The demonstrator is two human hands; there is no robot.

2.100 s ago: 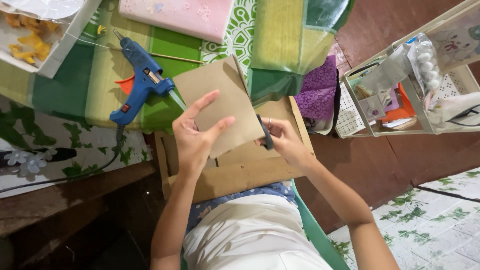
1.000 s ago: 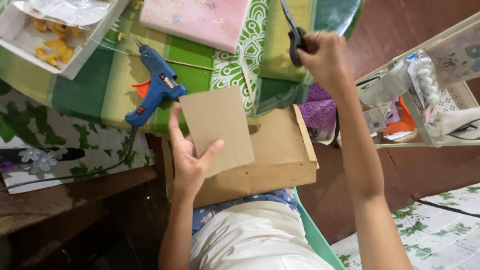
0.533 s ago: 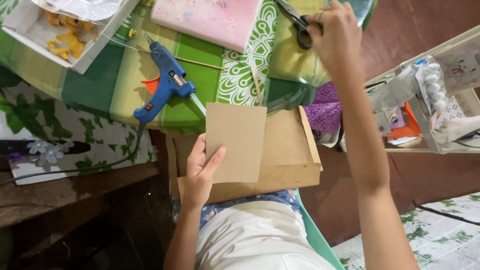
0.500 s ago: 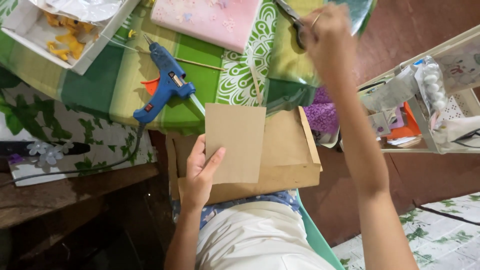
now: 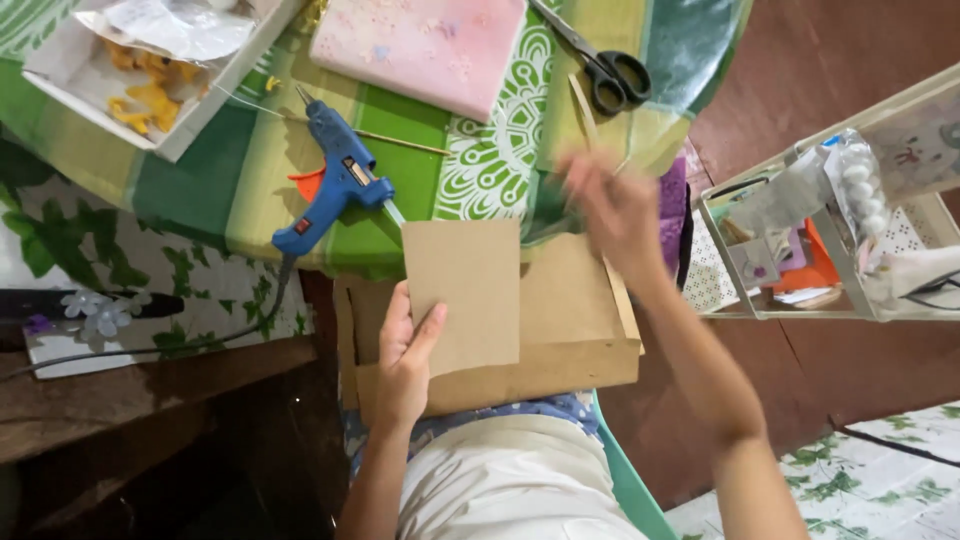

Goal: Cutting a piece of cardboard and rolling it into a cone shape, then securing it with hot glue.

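My left hand [image 5: 405,358] holds a rectangular piece of brown cardboard [image 5: 465,290] by its lower left corner, above a larger cardboard box [image 5: 580,330] resting on my lap. My right hand [image 5: 610,205] is blurred in the air above the box's right side, fingers apart and holding nothing. Black-handled scissors [image 5: 598,62] lie on the green striped tablecloth [image 5: 400,170] beyond that hand. A blue glue gun [image 5: 335,182] lies on the cloth just left of the cardboard piece.
A pink fabric-covered panel [image 5: 420,45] lies at the top of the table. A white tray [image 5: 140,75] with yellow bits sits at the top left. A wire shelf [image 5: 830,230] of craft supplies stands at the right. A thin wooden stick [image 5: 400,140] lies near the glue gun.
My right hand carried the scissors up to the table, set them down and has drawn back toward the box. My left hand keeps holding the cardboard piece.
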